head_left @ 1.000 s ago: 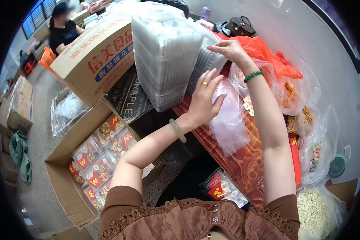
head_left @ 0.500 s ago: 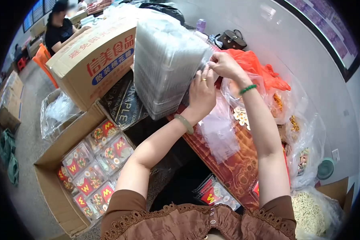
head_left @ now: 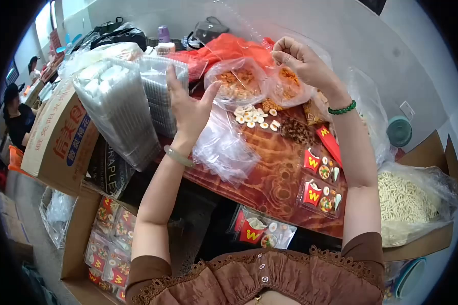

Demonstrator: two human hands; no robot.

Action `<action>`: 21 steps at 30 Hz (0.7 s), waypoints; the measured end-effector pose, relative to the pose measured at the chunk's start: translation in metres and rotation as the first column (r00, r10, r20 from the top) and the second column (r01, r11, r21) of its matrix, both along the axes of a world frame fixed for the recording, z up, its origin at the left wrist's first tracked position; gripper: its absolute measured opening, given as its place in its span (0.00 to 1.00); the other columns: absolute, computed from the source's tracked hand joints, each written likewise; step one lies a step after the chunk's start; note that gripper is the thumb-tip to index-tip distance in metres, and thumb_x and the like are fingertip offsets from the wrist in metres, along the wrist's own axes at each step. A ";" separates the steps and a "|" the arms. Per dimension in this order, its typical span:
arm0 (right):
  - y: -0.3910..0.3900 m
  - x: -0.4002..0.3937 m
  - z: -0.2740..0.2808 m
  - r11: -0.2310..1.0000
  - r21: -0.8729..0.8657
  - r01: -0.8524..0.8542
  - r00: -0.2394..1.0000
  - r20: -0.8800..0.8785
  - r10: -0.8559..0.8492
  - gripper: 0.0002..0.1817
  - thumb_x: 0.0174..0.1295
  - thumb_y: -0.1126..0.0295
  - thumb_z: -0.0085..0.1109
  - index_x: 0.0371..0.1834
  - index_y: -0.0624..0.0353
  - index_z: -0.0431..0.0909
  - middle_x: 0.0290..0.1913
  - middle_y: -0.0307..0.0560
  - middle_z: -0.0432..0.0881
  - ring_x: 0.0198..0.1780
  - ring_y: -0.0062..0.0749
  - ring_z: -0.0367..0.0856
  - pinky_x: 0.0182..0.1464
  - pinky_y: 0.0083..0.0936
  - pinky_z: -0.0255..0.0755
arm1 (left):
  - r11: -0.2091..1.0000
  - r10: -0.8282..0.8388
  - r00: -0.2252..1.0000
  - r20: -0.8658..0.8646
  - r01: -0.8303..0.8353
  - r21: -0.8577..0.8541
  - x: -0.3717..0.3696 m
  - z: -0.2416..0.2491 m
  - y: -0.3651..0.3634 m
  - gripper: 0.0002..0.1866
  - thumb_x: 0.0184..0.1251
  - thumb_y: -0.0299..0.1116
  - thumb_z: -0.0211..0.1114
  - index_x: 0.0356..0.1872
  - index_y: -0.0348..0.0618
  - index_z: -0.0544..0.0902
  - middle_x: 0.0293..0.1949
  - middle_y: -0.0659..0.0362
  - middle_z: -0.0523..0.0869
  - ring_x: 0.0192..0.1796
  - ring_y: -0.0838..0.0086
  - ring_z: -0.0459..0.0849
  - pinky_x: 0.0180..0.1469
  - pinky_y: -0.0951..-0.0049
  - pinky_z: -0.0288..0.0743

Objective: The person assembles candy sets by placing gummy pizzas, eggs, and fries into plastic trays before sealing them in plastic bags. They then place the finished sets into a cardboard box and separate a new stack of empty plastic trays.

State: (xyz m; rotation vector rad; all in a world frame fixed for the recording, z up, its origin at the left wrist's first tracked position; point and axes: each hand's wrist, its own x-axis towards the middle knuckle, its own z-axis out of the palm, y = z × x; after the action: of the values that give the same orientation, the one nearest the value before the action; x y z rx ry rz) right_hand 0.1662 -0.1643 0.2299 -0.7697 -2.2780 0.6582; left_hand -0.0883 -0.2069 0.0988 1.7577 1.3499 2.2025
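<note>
My left hand (head_left: 191, 109) is raised with thumb and fingers spread and nothing gripped. It is in front of a stack of clear plastic packs (head_left: 160, 96), beside a taller bagged stack (head_left: 114, 112). My right hand (head_left: 305, 63) is up over the back of the table, fingers pinched on a clear plastic sheet (head_left: 247, 26) whose bumpy edge stretches up and left; most of its outline is hard to see. Below lie a pile of thin clear bags (head_left: 224, 147), small egg-like pieces (head_left: 252, 117) and dark brown bits (head_left: 297, 131).
Filled packs with red fry-box cards (head_left: 318, 195) lie at the table's right; another pack (head_left: 262, 231) rests on my lap. Open bags of orange pieces (head_left: 236, 84) stand at the back. Cartons flank me: packs (head_left: 107, 244) left, pale noodle-like pieces (head_left: 404, 203) right. Someone sits far left.
My hands have parted from the corner of the clear stack: the left is now open, the right has lifted up and right with clear plastic. The stack stands upright at left, and my view has turned right.
</note>
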 end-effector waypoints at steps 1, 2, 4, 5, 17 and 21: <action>-0.005 0.013 -0.012 1.000 -0.010 0.009 1.000 -0.006 -0.009 0.07 0.72 0.69 0.51 0.39 0.62 0.72 0.34 0.31 0.72 0.38 0.13 0.69 0.43 0.15 0.66 | 0.991 0.101 0.989 -0.112 -0.110 -0.081 0.013 -0.003 -0.001 0.54 0.51 0.43 0.77 0.70 0.26 0.51 0.69 0.33 0.59 0.72 0.46 0.59 0.72 0.55 0.54; -0.008 0.022 -0.022 1.000 -0.013 0.005 1.000 -0.018 -0.006 0.07 0.71 0.69 0.52 0.39 0.62 0.72 0.32 0.31 0.72 0.37 0.12 0.69 0.40 0.15 0.66 | 0.993 0.082 0.987 -0.140 -0.093 -0.076 0.024 -0.013 0.000 0.54 0.52 0.43 0.77 0.70 0.26 0.51 0.69 0.33 0.58 0.72 0.45 0.58 0.72 0.54 0.53; -0.031 0.042 -0.038 0.993 -0.116 0.002 0.998 -0.058 -0.009 0.07 0.71 0.68 0.52 0.39 0.61 0.72 0.32 0.30 0.72 0.36 0.12 0.68 0.39 0.15 0.65 | 1.000 -0.027 0.989 -0.148 0.026 -0.008 0.045 -0.025 -0.002 0.56 0.52 0.44 0.77 0.71 0.26 0.49 0.71 0.35 0.55 0.74 0.46 0.53 0.73 0.56 0.51; -0.041 0.057 -0.045 0.975 -0.220 0.024 0.996 -0.082 -0.042 0.07 0.72 0.68 0.52 0.39 0.60 0.72 0.32 0.29 0.71 0.36 0.11 0.68 0.38 0.15 0.65 | 0.983 -0.179 0.984 0.007 0.180 -0.027 0.055 -0.029 -0.010 0.57 0.51 0.44 0.78 0.71 0.27 0.47 0.71 0.36 0.55 0.74 0.49 0.53 0.74 0.56 0.50; -0.149 0.193 -0.092 0.844 0.122 0.522 0.768 0.364 -0.528 0.30 0.53 0.46 0.68 0.50 0.59 0.75 0.41 0.43 0.81 0.44 0.28 0.79 0.43 0.27 0.73 | -0.039 -0.445 0.155 0.882 0.981 -0.192 0.145 -0.075 -0.032 0.08 0.69 0.28 0.62 0.47 0.41 0.79 0.41 0.56 0.86 0.40 0.67 0.87 0.39 0.74 0.82; -0.201 0.190 -0.120 0.850 0.406 0.336 0.666 0.536 -0.519 0.62 0.30 0.34 0.74 0.69 0.57 0.61 0.60 0.51 0.73 0.58 0.44 0.70 0.58 0.39 0.63 | -0.100 -0.211 0.092 0.973 0.988 -0.115 0.209 -0.109 -0.078 0.08 0.72 0.27 0.57 0.48 0.41 0.75 0.44 0.56 0.85 0.38 0.68 0.87 0.40 0.71 0.85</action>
State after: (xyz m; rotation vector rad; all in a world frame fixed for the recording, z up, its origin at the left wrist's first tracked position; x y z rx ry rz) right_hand 0.3563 -0.3657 0.1102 -1.5051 -2.5226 -0.1955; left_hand 0.1205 -0.2854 -0.0106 0.5604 0.5803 0.8121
